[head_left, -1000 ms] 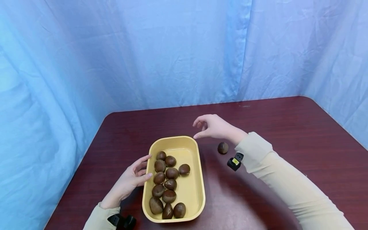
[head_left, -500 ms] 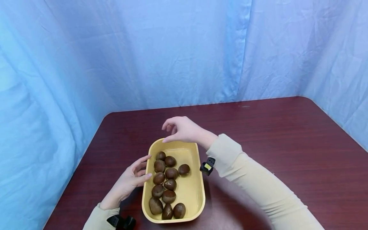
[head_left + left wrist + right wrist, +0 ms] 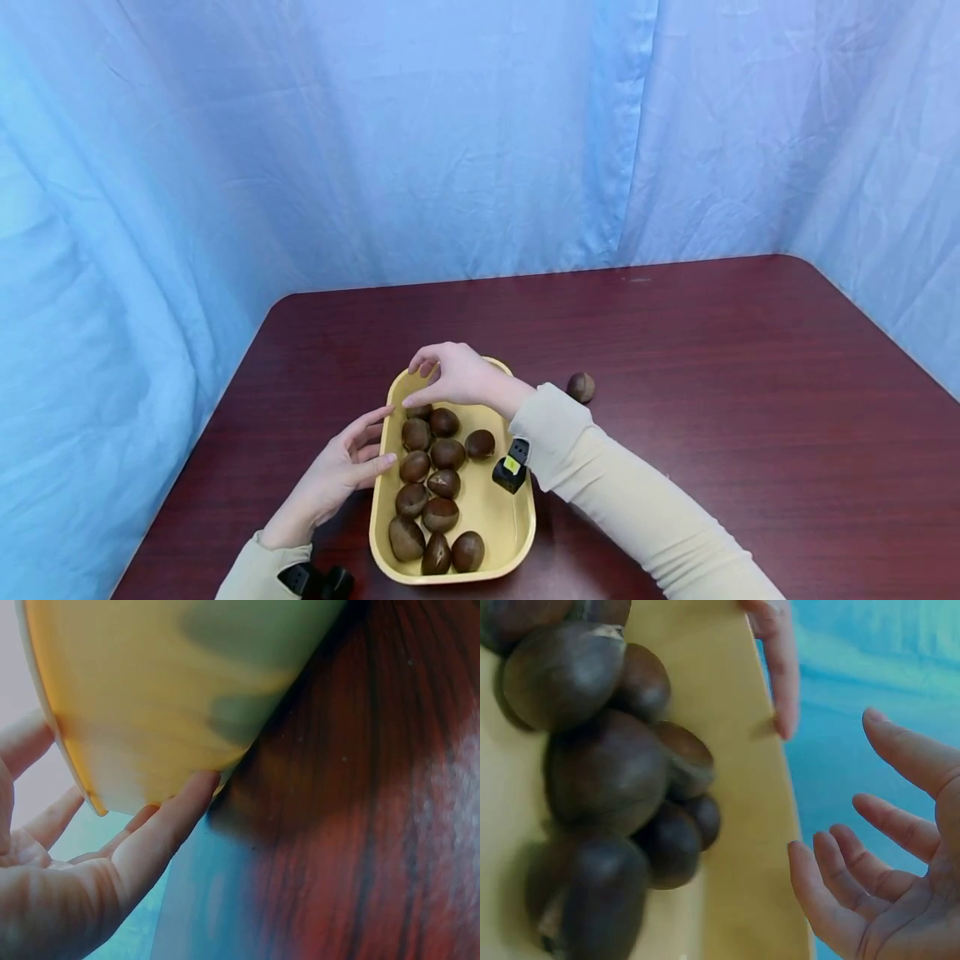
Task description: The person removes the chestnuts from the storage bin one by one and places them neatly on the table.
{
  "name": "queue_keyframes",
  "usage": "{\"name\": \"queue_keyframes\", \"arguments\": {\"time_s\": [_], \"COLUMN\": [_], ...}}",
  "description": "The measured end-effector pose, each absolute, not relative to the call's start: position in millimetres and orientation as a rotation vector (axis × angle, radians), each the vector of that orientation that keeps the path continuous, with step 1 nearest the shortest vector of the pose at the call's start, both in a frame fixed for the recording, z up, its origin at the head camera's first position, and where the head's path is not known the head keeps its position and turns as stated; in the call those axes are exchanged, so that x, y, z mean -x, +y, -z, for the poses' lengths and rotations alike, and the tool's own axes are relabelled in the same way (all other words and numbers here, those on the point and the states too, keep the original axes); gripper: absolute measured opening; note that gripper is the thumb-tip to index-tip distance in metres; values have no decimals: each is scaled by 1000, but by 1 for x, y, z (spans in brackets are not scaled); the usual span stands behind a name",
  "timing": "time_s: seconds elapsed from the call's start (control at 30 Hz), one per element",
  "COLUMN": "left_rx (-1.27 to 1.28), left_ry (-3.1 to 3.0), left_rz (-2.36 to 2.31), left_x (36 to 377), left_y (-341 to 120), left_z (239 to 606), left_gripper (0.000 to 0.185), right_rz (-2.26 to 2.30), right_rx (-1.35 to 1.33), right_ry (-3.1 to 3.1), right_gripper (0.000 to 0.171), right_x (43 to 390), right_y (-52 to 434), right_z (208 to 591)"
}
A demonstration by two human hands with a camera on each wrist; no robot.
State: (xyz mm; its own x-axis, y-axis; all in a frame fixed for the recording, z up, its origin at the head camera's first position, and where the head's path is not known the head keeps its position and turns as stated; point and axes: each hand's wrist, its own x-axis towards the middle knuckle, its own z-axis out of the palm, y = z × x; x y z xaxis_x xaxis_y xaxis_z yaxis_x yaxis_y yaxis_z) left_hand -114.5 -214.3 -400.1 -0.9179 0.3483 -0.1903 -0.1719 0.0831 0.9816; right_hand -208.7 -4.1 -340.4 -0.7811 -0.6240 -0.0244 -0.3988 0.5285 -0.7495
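Observation:
A yellow rectangular box (image 3: pixel 500 517) with rounded corners holds several brown chestnuts (image 3: pixel 447 453). At its left side, my left hand (image 3: pixel 336 471) holds the wall, the thumb over the rim and other fingers against the outside. The left wrist view shows a fingertip (image 3: pixel 201 784) low on the outer wall. My right hand (image 3: pixel 461 377) is above the far part of the box, its fingers apart and loosely bent. The right wrist view shows nothing in this hand (image 3: pixel 885 885); it covers part of the far chestnuts in the head view.
One more chestnut (image 3: pixel 581 387) lies on the dark red table (image 3: pixel 712 375), right of the box and close to the right sleeve (image 3: pixel 600 450). Blue curtains (image 3: pixel 450 150) hang behind the table and at both sides.
My right hand has moved left, from beyond the box's far right corner, then down over its far end. My left hand, the box and the chestnuts stay in place.

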Motion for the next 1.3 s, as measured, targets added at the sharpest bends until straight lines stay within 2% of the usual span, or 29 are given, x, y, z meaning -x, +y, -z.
{"name": "queue_keyframes", "arguments": {"time_s": [0.17,0.57,0.87,1.03,1.3], "left_rx": [-177,-169,-163,-162,-166], "left_ry": [1985,1993,1999,1993,1971], "left_rz": [-1897,-1896,-1897,-1906,-1923], "left_x": [113,111,112,112,112], "left_y": [-215,-216,-217,-217,-219], "left_z": [400,400,402,403,402], "left_gripper": [71,70,70,70,70], "right_rz": [1082,755,699,763,847], "right_rx": [840,874,840,850,737], "right_ry": [2485,2503,2450,2392,2395], "right_gripper": [43,65,68,59,22], "right_x": [208,201,200,202,205], "right_y": [-7,-8,-8,-9,-12], "right_z": [356,369,374,378,382]}}
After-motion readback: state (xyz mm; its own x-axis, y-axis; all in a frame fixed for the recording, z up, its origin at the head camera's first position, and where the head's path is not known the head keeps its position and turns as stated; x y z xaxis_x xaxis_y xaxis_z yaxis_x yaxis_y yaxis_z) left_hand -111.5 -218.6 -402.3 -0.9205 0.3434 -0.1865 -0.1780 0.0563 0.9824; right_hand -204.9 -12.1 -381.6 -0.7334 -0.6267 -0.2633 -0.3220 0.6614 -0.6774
